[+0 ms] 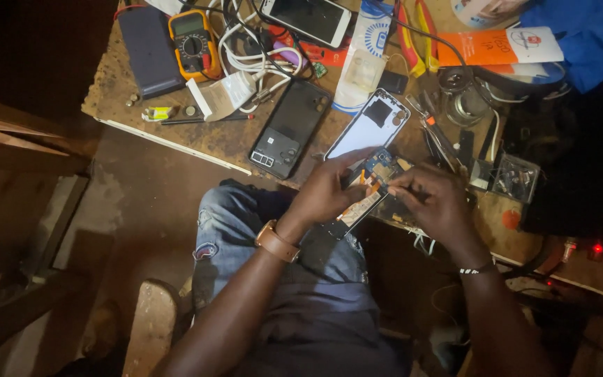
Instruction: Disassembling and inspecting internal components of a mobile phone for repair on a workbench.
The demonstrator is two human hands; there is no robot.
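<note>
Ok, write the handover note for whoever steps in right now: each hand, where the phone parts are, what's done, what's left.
Left hand: steadies the opened phone at the table edge, fingers on its upper side.
Right hand: fingertips pinched over the phone's exposed inside; whether it holds a small part or tool cannot be told.
Parts: white back cover lies just behind the opened phone; a dark phone lies face down to its left; the yellow multimeter is at the far left; tweezers lie to the right.
Done: the phone is open, its boards bare.
Left: the cover is not yet back on.
</note>
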